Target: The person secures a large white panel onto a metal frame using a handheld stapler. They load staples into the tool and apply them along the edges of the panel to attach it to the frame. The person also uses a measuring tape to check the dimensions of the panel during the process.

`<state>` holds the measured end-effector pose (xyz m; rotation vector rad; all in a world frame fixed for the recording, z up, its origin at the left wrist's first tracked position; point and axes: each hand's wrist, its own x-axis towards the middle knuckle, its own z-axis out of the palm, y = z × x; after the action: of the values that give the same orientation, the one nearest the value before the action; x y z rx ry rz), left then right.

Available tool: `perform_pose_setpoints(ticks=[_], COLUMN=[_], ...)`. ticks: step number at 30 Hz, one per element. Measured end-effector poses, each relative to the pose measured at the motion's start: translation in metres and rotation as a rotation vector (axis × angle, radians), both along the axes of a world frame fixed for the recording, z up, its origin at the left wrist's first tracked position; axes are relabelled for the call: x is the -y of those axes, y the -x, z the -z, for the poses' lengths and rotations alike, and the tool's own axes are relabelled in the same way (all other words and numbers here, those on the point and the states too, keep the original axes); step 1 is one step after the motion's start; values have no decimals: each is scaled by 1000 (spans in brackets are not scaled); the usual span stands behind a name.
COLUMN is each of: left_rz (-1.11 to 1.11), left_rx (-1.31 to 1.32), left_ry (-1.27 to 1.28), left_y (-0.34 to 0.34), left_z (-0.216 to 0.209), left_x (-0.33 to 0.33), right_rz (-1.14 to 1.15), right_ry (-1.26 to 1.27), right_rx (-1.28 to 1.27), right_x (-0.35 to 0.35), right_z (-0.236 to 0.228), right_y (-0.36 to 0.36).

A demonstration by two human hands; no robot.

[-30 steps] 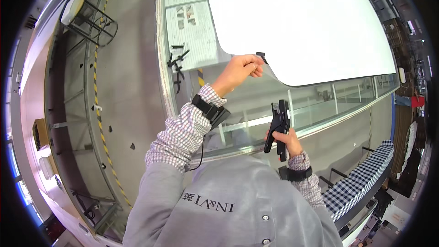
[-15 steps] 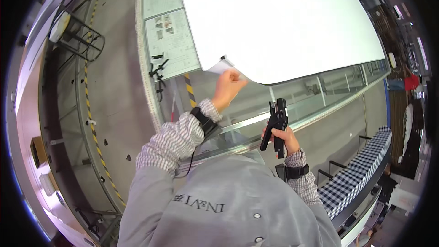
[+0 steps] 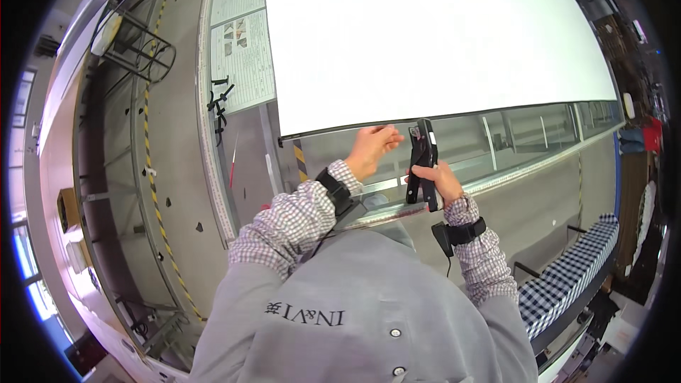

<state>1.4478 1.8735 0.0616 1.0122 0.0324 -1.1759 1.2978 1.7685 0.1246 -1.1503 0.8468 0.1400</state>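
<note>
A large white sheet (image 3: pixel 440 35) lies spread across the table, with a thin dark strip along its near edge. My left hand (image 3: pixel 374 150) is at this edge, its fingers bent together and closed at the border; the fingertips partly hide what they pinch. Just to its right, my right hand (image 3: pixel 441 181) is wrapped around a black plier-type stapler (image 3: pixel 423 163). The stapler stands roughly upright in the view, its jaw end at the sheet's near edge. Whether the edge lies between the jaws cannot be made out.
The glass-topped table (image 3: pixel 539 135) has a metal frame. Printed papers (image 3: pixel 241 57) and black ties (image 3: pixel 220 103) lie at its left. A stool (image 3: pixel 135 39) stands beyond, and a checkered padded bench (image 3: pixel 567 276) at right. Yellow-black tape (image 3: pixel 152 191) marks the floor.
The sheet's near left corner, folded up before, now lies flat. My left hand has moved right along the edge, and my right hand has brought the stapler up to it.
</note>
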Motion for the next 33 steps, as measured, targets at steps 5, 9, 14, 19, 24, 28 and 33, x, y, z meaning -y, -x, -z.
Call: perform_pose_setpoints(ticks=[5, 9, 14, 19, 24, 28, 33], left_rz=[-137, -197, -248, -299, -298, -319, -306], left_rx=[-44, 3, 40, 56, 66, 41, 52], left_ry=[-118, -208, -242, -220, -233, -211, -207], left_y=[21, 29, 35, 36, 37, 38, 37], left_z=[10, 6, 8, 8, 9, 8, 11], left_x=[26, 34, 42, 47, 52, 50, 48], right_rz=[-142, -195, -260, -186, -219, -203, -167], right_ry=[-24, -38, -58, -92, 4, 18, 26], right_rx=[-23, -10, 5, -12, -28, -56, -77], right_x=[24, 41, 52, 59, 56, 50, 44], right_z=[12, 20, 20, 19, 21, 22, 24], right_y=[1, 2, -4, -4, -5, -7, -8])
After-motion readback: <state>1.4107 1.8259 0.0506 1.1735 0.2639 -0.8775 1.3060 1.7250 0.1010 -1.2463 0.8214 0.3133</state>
